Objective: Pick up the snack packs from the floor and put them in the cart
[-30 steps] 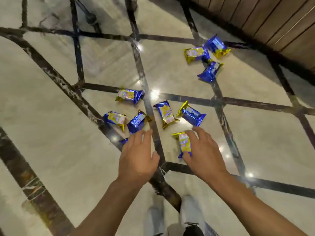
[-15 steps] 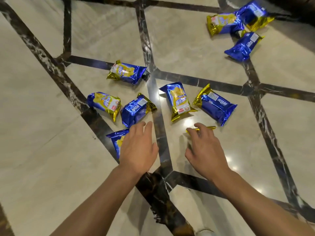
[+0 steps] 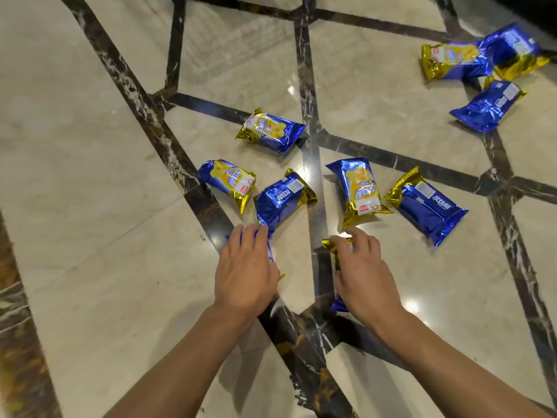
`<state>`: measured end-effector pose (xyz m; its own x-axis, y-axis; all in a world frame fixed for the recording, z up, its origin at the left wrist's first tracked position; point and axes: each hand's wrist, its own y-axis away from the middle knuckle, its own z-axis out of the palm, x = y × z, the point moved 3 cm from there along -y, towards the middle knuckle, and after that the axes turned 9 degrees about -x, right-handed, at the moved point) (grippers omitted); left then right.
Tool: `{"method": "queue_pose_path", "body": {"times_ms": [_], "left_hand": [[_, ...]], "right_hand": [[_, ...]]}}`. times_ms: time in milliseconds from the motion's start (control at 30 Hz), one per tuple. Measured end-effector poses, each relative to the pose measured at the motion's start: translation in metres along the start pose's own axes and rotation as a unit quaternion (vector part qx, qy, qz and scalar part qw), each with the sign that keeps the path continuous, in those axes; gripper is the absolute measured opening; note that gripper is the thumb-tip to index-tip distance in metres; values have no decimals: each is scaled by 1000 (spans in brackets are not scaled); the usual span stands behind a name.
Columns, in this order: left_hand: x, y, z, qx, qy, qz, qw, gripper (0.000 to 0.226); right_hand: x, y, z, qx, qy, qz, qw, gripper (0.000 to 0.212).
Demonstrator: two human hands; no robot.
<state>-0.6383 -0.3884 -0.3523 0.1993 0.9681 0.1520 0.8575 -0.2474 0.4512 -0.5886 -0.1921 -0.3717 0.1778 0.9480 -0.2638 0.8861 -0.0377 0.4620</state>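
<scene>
1. The left hand covers nearly all of one snack pack; only slivers of blue foil show past its fingers.
2. The right hand hides most of a second pack: a gold crimped end shows by the fingertips and a blue corner near the wrist.
3. At the top right, three packs lie in a cluster, blurred, and the farthest runs to the picture's edge.
4. The wrappers carry white writing and small labels, too small to read.
5. Both hands lie palm down, fingers loosely curled over their packs and touching them; whether either grip has closed, I cannot tell.
6. Five more packs lie loose on the marble floor, just beyond the hands.
</scene>
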Motion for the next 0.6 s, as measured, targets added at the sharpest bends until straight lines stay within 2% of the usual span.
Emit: {"method": "queue_pose_path", "body": {"times_ms": [100, 233, 367, 467, 600], "left_hand": [[-13, 0, 4, 4, 58, -27, 998, 76], [-12, -8, 22, -34, 89, -47, 994, 90], [-10, -11, 36, -18, 125, -59, 990, 92], [-8, -12, 40, -9, 123, -54, 991, 89], [-10, -9, 47, 6, 151, -76, 986, 75]], "right_hand": [[-21, -17, -9, 16, -7, -50, 999, 67], [-19, -29, -15, 9, 34, -86, 996, 63], [-22, -30, -6, 4, 38, -113, 993, 66], [-26, -33, 7, 15, 39, -128, 991, 71], [-25, -27, 20, 39, 19, -107, 993, 65]]}}
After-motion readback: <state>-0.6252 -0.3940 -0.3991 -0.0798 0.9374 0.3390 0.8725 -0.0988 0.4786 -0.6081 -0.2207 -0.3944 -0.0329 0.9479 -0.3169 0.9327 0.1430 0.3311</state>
